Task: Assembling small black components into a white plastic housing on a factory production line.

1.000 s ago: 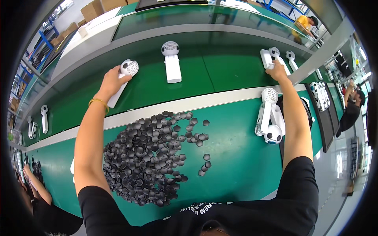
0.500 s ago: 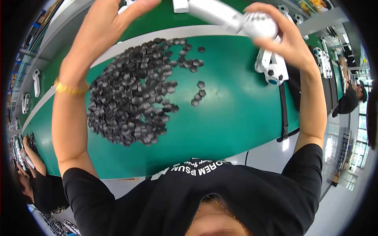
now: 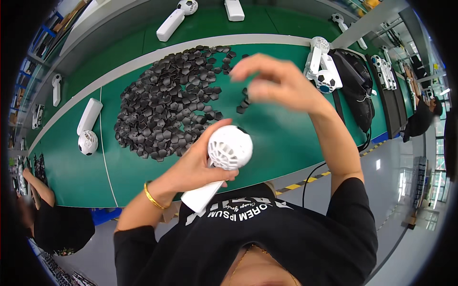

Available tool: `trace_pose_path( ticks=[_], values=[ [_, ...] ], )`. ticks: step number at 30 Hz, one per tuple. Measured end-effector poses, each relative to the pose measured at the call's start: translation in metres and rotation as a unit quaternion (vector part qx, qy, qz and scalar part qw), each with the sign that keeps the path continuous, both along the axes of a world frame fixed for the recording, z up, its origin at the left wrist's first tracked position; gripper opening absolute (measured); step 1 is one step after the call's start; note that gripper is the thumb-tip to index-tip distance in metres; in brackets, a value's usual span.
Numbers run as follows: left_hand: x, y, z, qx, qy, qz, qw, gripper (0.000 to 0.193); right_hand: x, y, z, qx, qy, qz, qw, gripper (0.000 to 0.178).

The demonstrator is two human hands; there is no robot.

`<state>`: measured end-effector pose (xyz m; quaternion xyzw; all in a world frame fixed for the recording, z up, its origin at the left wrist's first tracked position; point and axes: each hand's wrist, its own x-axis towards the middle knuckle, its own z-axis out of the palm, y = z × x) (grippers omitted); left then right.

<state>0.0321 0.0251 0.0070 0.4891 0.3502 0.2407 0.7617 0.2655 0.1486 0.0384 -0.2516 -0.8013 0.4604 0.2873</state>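
Here the left hand (image 3: 193,167) grips a white ball-headed fan (image 3: 224,157) by its neck, held close to the chest with the bare lattice head turned up for access. The right hand (image 3: 279,83), blurred, fingers loosely curled and seemingly empty, hovers beside the heap of black panels (image 3: 167,109) on the green bench (image 3: 286,138).

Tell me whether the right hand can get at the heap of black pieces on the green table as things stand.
Probably yes. The right hand is raised, blurred and seemingly empty, hovering just beside the heap of black pieces; nothing lies between them. The left hand holds the white fan nearer the body, off that path.
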Motion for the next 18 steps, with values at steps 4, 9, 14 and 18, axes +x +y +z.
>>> trace_pose_path(
  ticks=[4,9,14,18],
  values=[
    [0.000,-0.009,-0.020,-0.062,-0.029,0.114,0.991,0.088,0.000,0.052,-0.051,-0.056,-0.110,-0.281,0.952,0.026],
    [0.002,-0.013,-0.037,-0.065,-0.034,0.176,0.982,0.090,-0.024,0.072,-0.078,0.152,-0.131,-0.269,0.942,0.019],
    [0.003,-0.013,-0.033,-0.059,-0.032,0.181,0.981,0.090,-0.041,0.074,-0.080,0.332,-0.196,-0.211,0.898,0.013],
    [0.005,-0.011,-0.032,-0.082,-0.045,0.193,0.977,0.090,-0.052,0.079,-0.074,0.370,-0.297,-0.186,0.860,0.009]
  ],
)
